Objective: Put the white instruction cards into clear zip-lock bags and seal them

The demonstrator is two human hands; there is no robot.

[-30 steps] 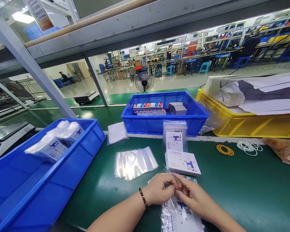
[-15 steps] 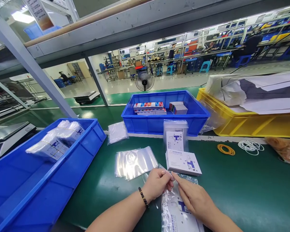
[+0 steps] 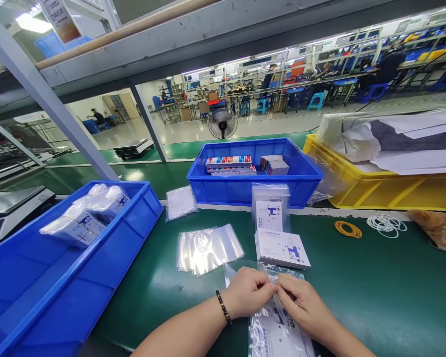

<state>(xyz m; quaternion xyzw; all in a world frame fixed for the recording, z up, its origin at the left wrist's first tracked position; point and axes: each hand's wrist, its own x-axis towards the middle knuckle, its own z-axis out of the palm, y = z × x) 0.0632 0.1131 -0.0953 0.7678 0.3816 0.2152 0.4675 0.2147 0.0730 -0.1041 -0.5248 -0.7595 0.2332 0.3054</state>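
Both my hands meet over the bagged booklets near the front of the table. My left hand (image 3: 248, 292), with a beaded bracelet on its wrist, pinches the edge of a clear plastic bag (image 3: 231, 270). Against it, my right hand (image 3: 301, 302) pinches the same bag with thumb and fingers. Beneath the hands lie white printed booklets in clear bags (image 3: 269, 334), partly covered by my fingers. A stack of white booklets (image 3: 282, 248) sits just beyond, with a bagged booklet (image 3: 270, 208) behind it. Left of the hands is a fanned pile of clear bags (image 3: 210, 249).
A blue bin (image 3: 111, 230) at left holds banded bundles. Another blue bin (image 3: 254, 188) at the back contains printed boxes. A yellow bin (image 3: 394, 191) stands at right, near yellow rubber bands (image 3: 348, 229) and white bands (image 3: 386, 225). An overhead shelf crosses above.
Both hands have shifted slightly right and toward me. My right hand's fingers, stretched out before, are now curled into a pinch, and more of the clear bag shows beside my left hand.
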